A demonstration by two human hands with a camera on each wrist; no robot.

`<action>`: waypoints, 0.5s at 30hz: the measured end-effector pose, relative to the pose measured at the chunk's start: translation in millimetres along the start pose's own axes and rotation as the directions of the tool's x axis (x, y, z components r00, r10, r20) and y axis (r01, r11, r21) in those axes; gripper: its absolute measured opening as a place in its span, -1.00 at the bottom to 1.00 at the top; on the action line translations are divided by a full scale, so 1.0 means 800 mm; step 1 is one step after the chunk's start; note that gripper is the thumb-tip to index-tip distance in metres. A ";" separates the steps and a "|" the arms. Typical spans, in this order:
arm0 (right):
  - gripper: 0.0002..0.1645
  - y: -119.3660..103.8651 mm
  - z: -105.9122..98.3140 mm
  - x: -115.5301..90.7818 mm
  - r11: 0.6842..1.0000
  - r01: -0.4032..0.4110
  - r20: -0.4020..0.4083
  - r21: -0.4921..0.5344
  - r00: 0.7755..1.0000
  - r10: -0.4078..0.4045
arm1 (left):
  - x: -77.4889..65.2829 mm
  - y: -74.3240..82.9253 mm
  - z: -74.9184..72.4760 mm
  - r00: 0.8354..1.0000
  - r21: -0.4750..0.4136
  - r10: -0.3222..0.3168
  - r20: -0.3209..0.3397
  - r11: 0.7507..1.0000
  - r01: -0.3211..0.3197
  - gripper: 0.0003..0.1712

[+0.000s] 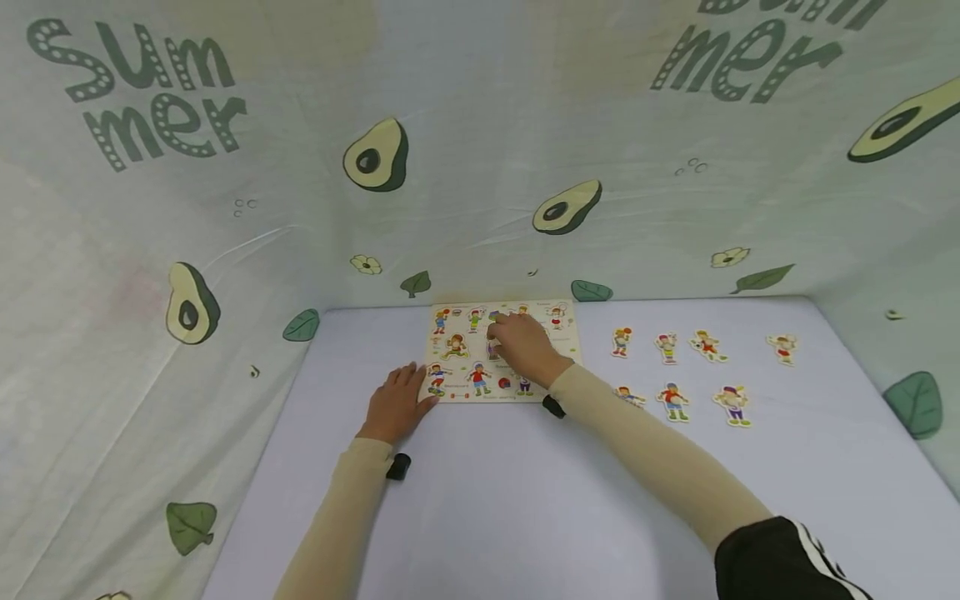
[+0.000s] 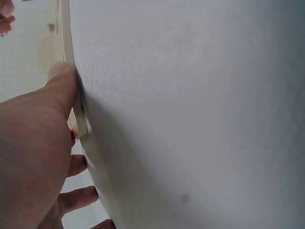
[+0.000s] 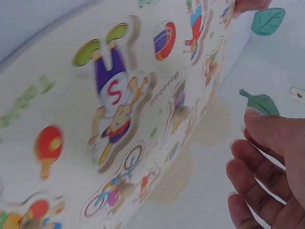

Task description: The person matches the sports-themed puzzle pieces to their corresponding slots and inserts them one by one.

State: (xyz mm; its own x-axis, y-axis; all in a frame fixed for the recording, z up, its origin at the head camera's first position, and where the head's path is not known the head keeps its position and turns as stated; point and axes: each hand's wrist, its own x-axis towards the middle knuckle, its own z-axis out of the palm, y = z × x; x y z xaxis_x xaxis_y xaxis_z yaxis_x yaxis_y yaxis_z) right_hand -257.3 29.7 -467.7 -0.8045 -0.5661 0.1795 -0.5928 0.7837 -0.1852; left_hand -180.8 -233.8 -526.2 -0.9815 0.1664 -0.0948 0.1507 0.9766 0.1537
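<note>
A wooden puzzle board [image 1: 487,399] printed with sporting children lies at the back of the table. My left hand [image 1: 396,406] rests at its front left corner, the thumb [image 2: 58,83] against the front edge and the other fingers extended past the corner. Above the board's middle is my right hand [image 1: 528,346], its fingers loosely bent beside a small figure [image 1: 492,349]. Nothing shows between those fingers in the right wrist view. A baseball player picture [image 3: 112,95] sits in a sunken outline there, and a knobbed cyclist piece [image 3: 114,191] lies in the board.
To the board's right lie several loose figure pieces, among them a footballer [image 1: 708,346], a blue-capped child [image 1: 673,402] and a purple-trousered one [image 1: 732,406]. My right forearm overlaps one piece [image 1: 628,396]. A patterned cloth [image 1: 465,167] hangs behind the white table [image 1: 480,508].
</note>
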 end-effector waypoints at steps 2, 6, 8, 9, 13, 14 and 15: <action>-0.71 0.003 -0.005 -0.011 1.000 0.001 -0.008 0.004 1.000 -0.001 | 0.000 0.000 -0.001 1.000 -0.002 0.000 0.003 1.000 0.000 -0.17; -0.73 0.011 -0.012 -0.034 1.000 0.016 -0.036 -0.006 0.999 -0.017 | 0.000 -0.001 0.000 1.000 -0.001 0.008 -0.001 1.000 -0.008 -0.17; -0.76 0.016 -0.013 -0.044 0.999 0.032 -0.056 -0.019 0.998 -0.033 | -0.001 -0.001 0.001 1.000 0.001 0.011 -0.002 1.000 -0.011 -0.17; -0.76 0.018 -0.014 -0.049 0.999 0.038 -0.063 -0.026 0.997 -0.039 | -0.001 -0.001 0.001 1.000 0.002 0.014 -0.005 1.000 -0.014 -0.17; -0.75 0.029 -0.015 -0.071 0.998 0.059 -0.096 -0.024 0.994 -0.061 | -0.003 0.001 -0.001 1.000 0.009 0.021 -0.020 1.000 -0.021 -0.18; -0.74 0.032 -0.016 -0.076 0.998 0.059 -0.101 -0.019 0.993 -0.061 | -0.003 0.002 -0.002 1.000 0.010 0.022 -0.022 1.000 -0.022 -0.18; -0.73 0.035 -0.017 -0.082 0.998 0.058 -0.106 -0.013 0.993 -0.059 | -0.003 0.002 -0.003 1.000 0.010 0.022 -0.022 1.000 -0.022 -0.18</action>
State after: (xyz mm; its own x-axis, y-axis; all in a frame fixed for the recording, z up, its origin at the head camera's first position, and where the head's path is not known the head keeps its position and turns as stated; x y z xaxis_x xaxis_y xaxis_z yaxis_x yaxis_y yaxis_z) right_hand -220.4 92.1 -471.5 -0.7598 -0.5812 0.2914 -0.6380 0.7529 -0.1617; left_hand -178.4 -232.6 -523.4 -0.9802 0.1852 -0.0696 0.1737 0.9739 0.1458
